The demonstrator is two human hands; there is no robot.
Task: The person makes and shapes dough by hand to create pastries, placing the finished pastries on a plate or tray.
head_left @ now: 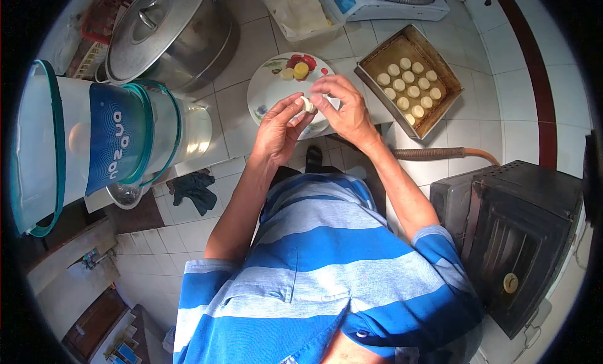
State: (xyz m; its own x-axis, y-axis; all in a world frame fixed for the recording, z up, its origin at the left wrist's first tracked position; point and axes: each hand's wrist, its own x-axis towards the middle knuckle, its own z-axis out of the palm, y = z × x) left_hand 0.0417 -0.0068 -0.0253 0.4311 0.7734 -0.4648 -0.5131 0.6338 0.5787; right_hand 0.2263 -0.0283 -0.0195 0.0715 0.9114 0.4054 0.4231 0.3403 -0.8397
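A small pale piece of dough (308, 104) is pinched between the thumb and fingers of my left hand (281, 126), above a white floral plate (259, 91). My right hand (347, 110) is beside it, fingers bent and apart, thumb close to the dough; nothing shows in its grasp. On the plate lie a few yellow pieces (301, 70), one of them darker. To the right, a square metal tray (389, 50) holds several round pale dough pieces (408, 77) in rows.
A large lidded steel pot (210, 56) and clear tubs with teal rims (133, 135) stand at left. Behind the plate is a plastic container (300, 25). A dark oven (515, 232) sits at right, near a hose (430, 153). A dark cloth (195, 191) hangs at left.
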